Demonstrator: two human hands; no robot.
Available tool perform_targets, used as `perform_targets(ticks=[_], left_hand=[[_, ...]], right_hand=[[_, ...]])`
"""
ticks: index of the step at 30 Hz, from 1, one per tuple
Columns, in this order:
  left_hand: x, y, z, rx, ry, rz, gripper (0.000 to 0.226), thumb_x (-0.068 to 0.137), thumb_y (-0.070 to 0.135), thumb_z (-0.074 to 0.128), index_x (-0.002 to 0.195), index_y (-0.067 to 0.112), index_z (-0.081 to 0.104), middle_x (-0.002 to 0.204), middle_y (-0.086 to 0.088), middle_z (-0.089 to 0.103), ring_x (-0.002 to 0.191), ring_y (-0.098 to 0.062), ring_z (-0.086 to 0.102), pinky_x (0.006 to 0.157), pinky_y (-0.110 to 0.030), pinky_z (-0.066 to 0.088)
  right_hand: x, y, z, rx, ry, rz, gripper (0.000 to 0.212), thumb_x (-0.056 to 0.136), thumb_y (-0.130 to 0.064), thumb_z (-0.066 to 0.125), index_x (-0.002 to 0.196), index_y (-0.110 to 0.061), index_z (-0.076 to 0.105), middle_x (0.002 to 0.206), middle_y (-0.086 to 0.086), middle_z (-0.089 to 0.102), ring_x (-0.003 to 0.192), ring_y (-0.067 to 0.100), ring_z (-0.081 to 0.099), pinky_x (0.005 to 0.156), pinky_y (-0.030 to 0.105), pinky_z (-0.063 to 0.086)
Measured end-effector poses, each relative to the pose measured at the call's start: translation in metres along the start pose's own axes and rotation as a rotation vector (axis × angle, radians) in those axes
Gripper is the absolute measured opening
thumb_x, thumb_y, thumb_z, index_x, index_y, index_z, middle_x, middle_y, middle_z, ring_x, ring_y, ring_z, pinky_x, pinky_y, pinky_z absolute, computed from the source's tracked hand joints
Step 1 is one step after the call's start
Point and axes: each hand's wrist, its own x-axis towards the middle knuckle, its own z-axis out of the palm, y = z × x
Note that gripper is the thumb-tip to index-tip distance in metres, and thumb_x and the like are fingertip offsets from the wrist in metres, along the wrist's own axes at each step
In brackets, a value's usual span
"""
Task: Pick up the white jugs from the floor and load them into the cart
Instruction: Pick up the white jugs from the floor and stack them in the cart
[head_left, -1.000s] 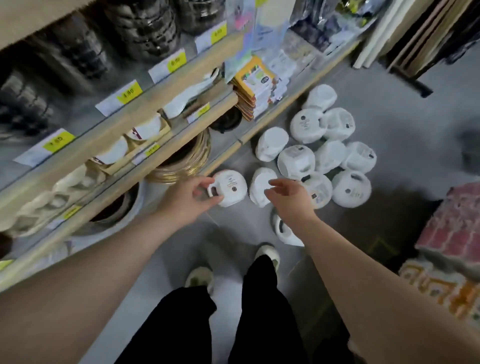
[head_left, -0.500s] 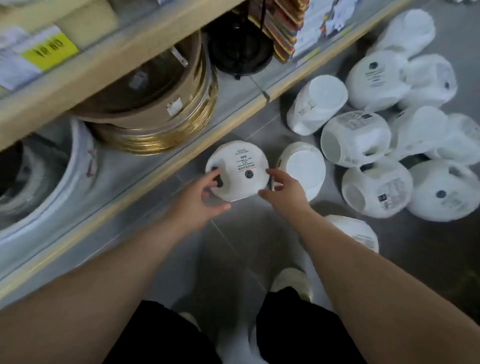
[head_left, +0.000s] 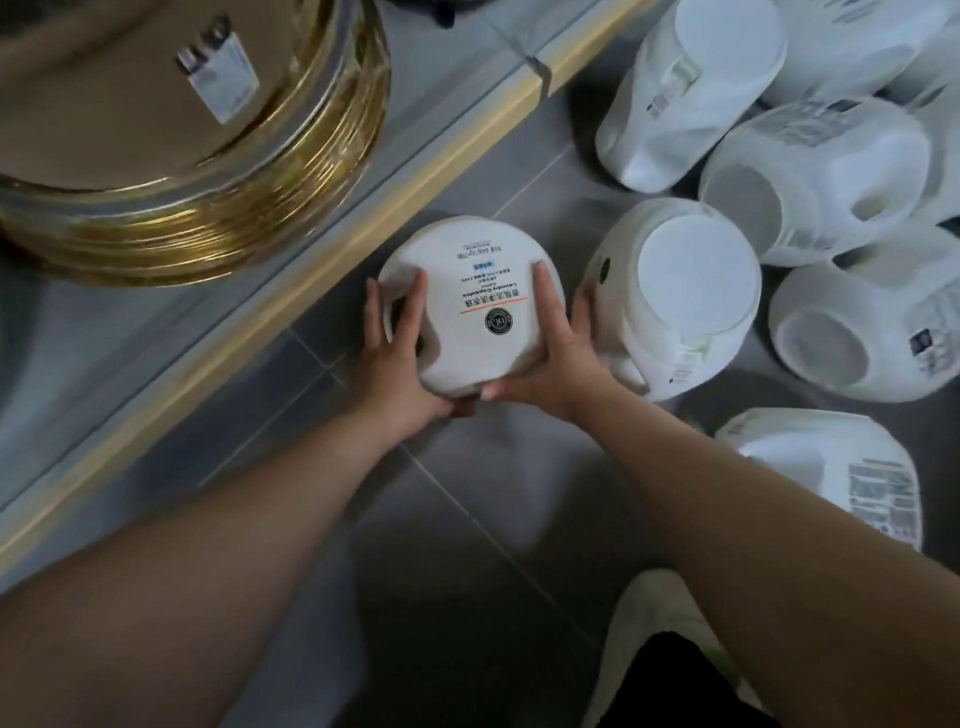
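Observation:
A white jug (head_left: 480, 296) with a printed label lies on the grey floor beside the shelf edge. My left hand (head_left: 397, 358) grips its left side, fingers over the handle opening. My right hand (head_left: 553, 358) grips its right side, and the two thumbs meet under the jug's near end. Several more white jugs lie to the right: one (head_left: 685, 296) right next to my right hand, others (head_left: 691, 88) (head_left: 815, 176) (head_left: 872, 322) behind it, and one (head_left: 831, 473) near my right forearm. No cart is in view.
A low shelf with a wooden front edge (head_left: 291, 265) runs diagonally at the left. A stack of gold-rimmed round trays (head_left: 192, 171) sits on it. My shoe (head_left: 660, 603) and dark trouser leg are at the bottom right on the tiled floor.
I have bent closer to the floor. Both hands went from reaching beside the labelled jug to gripping it on both sides.

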Motion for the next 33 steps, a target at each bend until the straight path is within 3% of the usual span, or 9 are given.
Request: perform_targets(ticks=[8,13,16,19,23,26,28,31,33], left_hand=[[-0.008,-0.008,-0.009,-0.12,0.008,0.024,0.132,0.059,0.02,0.091,0.141,0.057,-0.005,0.16,-0.005,-0.016,0.149,-0.027,-0.005,0.116,-0.042,0.02],[-0.063,0.036,-0.051,-0.406,-0.041,-0.083,0.114,0.067,0.019,0.086,0.148,0.051,0.013,0.152,0.016,0.027,0.137,-0.016,0.036,0.109,-0.045,0.041],[-0.108,0.084,-0.102,-0.429,-0.026,-0.13,0.111,0.065,0.027,0.088,0.146,0.054,0.017,0.146,0.017,0.037,0.128,-0.014,0.045,0.105,-0.042,0.045],[-0.153,0.145,-0.165,-0.47,0.008,-0.121,0.11,0.06,0.029,0.089,0.14,0.062,0.022,0.135,0.023,0.042,0.122,-0.008,0.048,0.105,-0.037,0.044],[-0.219,0.235,-0.26,-0.524,0.017,-0.089,0.111,0.045,0.045,0.086,0.134,0.07,0.024,0.14,0.025,0.041,0.126,-0.001,0.048,0.109,-0.036,0.042],[-0.272,0.292,-0.329,-0.554,0.009,-0.038,0.113,0.048,0.039,0.088,0.141,0.06,0.027,0.145,0.021,0.04,0.128,0.0,0.047,0.109,-0.036,0.042],[-0.304,0.321,-0.368,-0.589,0.035,0.003,0.109,0.057,0.024,0.091,0.145,0.048,0.033,0.146,0.017,0.042,0.127,-0.002,0.049,0.108,-0.036,0.043],[-0.349,0.349,-0.416,-0.614,0.071,0.043,0.108,0.047,0.037,0.09,0.14,0.052,0.037,0.141,0.019,0.044,0.123,-0.006,0.053,0.104,-0.039,0.047],[-0.374,0.359,-0.44,-0.633,0.103,0.057,0.11,0.042,0.043,0.088,0.139,0.053,0.037,0.14,0.02,0.045,0.122,-0.008,0.054,0.103,-0.041,0.048]], right_hand=[[0.002,-0.004,0.004,0.202,-0.009,-0.037,0.132,0.049,-0.023,0.096,0.15,-0.047,0.014,0.155,0.002,0.007,0.146,0.019,0.011,0.119,0.035,0.022],[-0.028,-0.059,-0.03,0.318,0.012,0.022,0.104,0.029,-0.068,0.088,0.126,-0.052,0.054,0.136,-0.005,0.042,0.129,0.02,0.044,0.107,0.043,0.043],[-0.071,-0.115,-0.071,0.287,-0.008,0.009,0.097,0.022,-0.081,0.08,0.114,-0.063,0.054,0.133,-0.005,0.044,0.128,0.023,0.045,0.106,0.045,0.044],[-0.125,-0.183,-0.124,0.288,-0.008,-0.005,0.085,0.021,-0.08,0.079,0.102,-0.073,0.052,0.127,-0.007,0.04,0.129,0.027,0.04,0.106,0.047,0.042],[-0.209,-0.286,-0.2,0.302,0.021,-0.038,0.074,0.022,-0.074,0.08,0.09,-0.078,0.05,0.121,-0.008,0.038,0.131,0.026,0.039,0.109,0.045,0.04],[-0.273,-0.356,-0.245,0.356,0.037,-0.077,0.084,0.023,-0.072,0.085,0.103,-0.066,0.057,0.128,-0.005,0.048,0.125,0.022,0.049,0.105,0.043,0.045],[-0.314,-0.397,-0.269,0.422,0.02,-0.1,0.089,0.035,-0.057,0.093,0.117,-0.046,0.061,0.13,0.002,0.056,0.115,0.017,0.06,0.099,0.039,0.051],[-0.361,-0.445,-0.294,0.471,-0.03,-0.186,0.075,0.061,-0.026,0.092,0.129,-0.026,0.058,0.121,-0.002,0.065,0.103,0.009,0.065,0.096,0.033,0.052],[-0.383,-0.47,-0.299,0.455,-0.028,-0.229,0.076,0.06,-0.032,0.092,0.127,-0.03,0.058,0.119,-0.004,0.067,0.106,0.011,0.066,0.097,0.037,0.053]])
